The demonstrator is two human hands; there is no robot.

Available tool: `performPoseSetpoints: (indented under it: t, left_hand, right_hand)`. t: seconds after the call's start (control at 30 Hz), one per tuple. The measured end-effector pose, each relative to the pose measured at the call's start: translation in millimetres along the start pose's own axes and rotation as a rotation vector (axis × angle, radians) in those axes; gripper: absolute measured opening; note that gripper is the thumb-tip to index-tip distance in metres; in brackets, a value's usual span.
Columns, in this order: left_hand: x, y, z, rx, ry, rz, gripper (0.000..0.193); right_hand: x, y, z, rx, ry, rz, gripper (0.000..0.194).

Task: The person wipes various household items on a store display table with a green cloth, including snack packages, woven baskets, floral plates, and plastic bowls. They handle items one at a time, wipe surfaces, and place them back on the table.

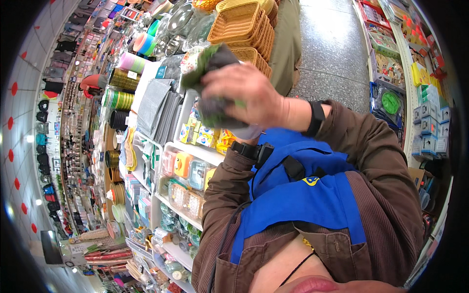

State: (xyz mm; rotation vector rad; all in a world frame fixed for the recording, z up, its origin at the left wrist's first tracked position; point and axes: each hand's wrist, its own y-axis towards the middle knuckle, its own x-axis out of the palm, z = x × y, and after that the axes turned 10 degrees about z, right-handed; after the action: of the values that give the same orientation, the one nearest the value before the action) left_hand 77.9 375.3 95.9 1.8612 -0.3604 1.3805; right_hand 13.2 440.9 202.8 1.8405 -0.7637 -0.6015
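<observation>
My right hand (245,91) grips a soft-looking dark grey and green bundle (216,69), blurred by motion, that may be cloth. Parts of the bundle stick out above and below the fingers. Behind it, my left hand (250,136) is mostly hidden, with only the part by the wrist showing. Its hold cannot be told. Past the hands on the display lie a stack of grey folded sheets (161,113) and small yellow packets (205,137).
Stacked wicker baskets (238,23) stand beyond my hands. White shelves (179,205) on the left hold plastic boxes and glassware. A speckled floor aisle (329,66) runs beside shelves with boxed goods (428,128). Another person (96,82) bends over in the distance.
</observation>
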Motion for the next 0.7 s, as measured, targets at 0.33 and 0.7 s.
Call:
performPoseSetpoints:
  t: [0.33, 0.7]
  left_hand:
    - [-9.0, 10.5, 59.8, 0.71, 2.336, -0.428, 0.027]
    - [44.5, -52.4, 297.6, 0.759, 2.264, 1.202, 0.023]
  right_hand:
    - [-1.5, -79.6, 24.5, 0.54, 0.007, -0.064, 0.034]
    - [-161.2, -177.0, 73.9, 0.926, -0.384, -0.285, 0.025]
